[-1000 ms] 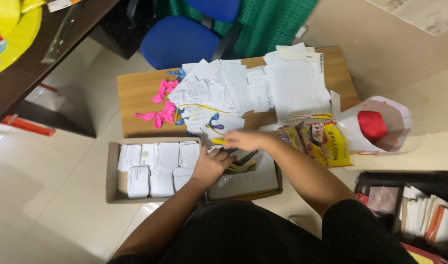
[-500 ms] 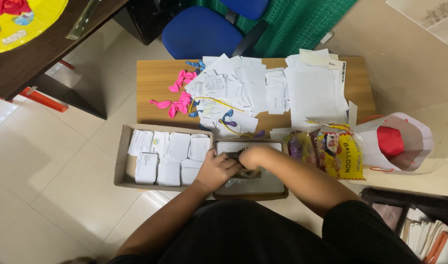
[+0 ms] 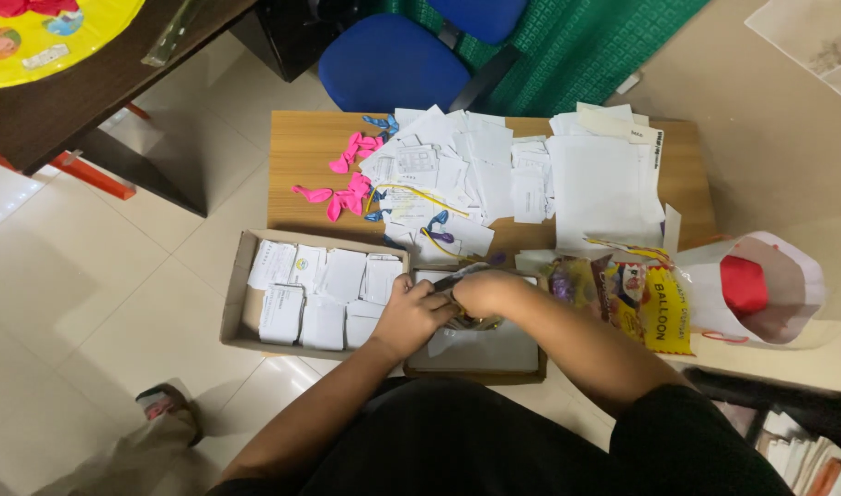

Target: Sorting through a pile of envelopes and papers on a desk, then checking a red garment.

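Both hands are met over the right-hand part of a shallow cardboard box [image 3: 239, 308] that is set on the floor against the near edge of a low wooden table [image 3: 301, 156]. The left hand [image 3: 411, 317] is curled, and the right hand [image 3: 486, 292] is closed just beside it, touching it; a small dark bundle [image 3: 462, 320] is pinched between them, though what it is cannot be told. The left part of the box is filled with white paper packets [image 3: 321, 294] laid in rows, reaching close to the box walls. The table top is largely covered by loose white papers [image 3: 530, 174]; pink balloons [image 3: 342, 188] are scattered near its left side, where bare wood is left open. A yellow balloon packet [image 3: 664, 308] and a white bag [image 3: 769, 285] are found to the right. Open floor tile [image 3: 99, 276] is seen left of the box.
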